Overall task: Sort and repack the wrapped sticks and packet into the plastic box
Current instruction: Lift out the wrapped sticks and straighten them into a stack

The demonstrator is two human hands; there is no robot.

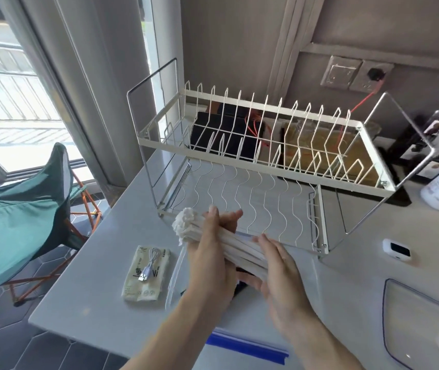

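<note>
Both hands were on the bundle of white paper-wrapped sticks (221, 239), held above the pale grey tabletop (101, 276) in front of the white wire dish rack (253, 156). Left hand (213, 252) was clenched around the bundle's middle; right hand (279, 265) cupped the near end, fingers loose around it, tidying it by the look of it. Cream flat packet with a coiled cable on it (147, 273) lay on the tabletop just left of the hands. Clear plastic box (175, 271) was mostly hidden under the hands; only an edge showed.

Risks as I judged them: bundle was loose, so sticks could slide out of the near end if the right hand let go first. Crumpled far ends could snag on the box rim. Packet could get forgotten.
</note>
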